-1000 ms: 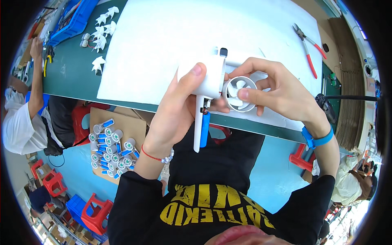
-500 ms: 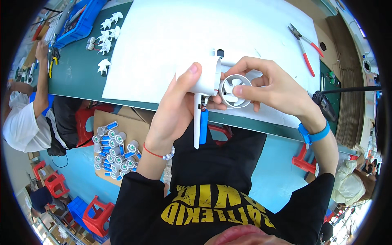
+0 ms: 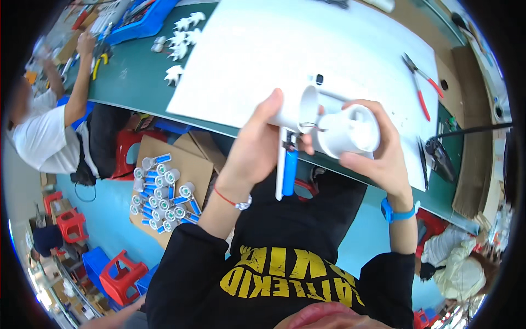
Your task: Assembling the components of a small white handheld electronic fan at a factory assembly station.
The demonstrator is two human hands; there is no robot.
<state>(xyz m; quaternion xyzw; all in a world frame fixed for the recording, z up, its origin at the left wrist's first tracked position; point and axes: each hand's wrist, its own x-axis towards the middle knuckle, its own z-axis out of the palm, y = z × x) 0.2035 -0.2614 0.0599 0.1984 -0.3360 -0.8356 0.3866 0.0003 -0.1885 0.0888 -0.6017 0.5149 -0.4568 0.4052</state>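
My left hand (image 3: 255, 145) is closed round a white plastic fan housing (image 3: 295, 113), a round shell with its opening turned to the right. From its underside hang a narrow white handle half (image 3: 281, 164) and a blue cylindrical battery (image 3: 290, 172), with small wiring near their top. My right hand (image 3: 386, 151) grips a white fan tube (image 3: 337, 134), thumb below and fingers over the far side; pale blades show in its right end. The two parts are close together, with thin wire between them. Some fingertips are hidden behind the parts.
Red-handled cutting pliers (image 3: 419, 88) lie on the white sheet (image 3: 235, 60), right. White fan blades (image 3: 178, 41) sit on the green table, left. Several small motor units with blue batteries (image 3: 164, 200) rest on cardboard below. A black corded tool (image 3: 440, 159) lies right; a co-worker (image 3: 49, 131) sits left.
My right hand has turned the fan tube from facing me to lying sideways, and moved slightly right. The view has shifted, so table items appear further right.
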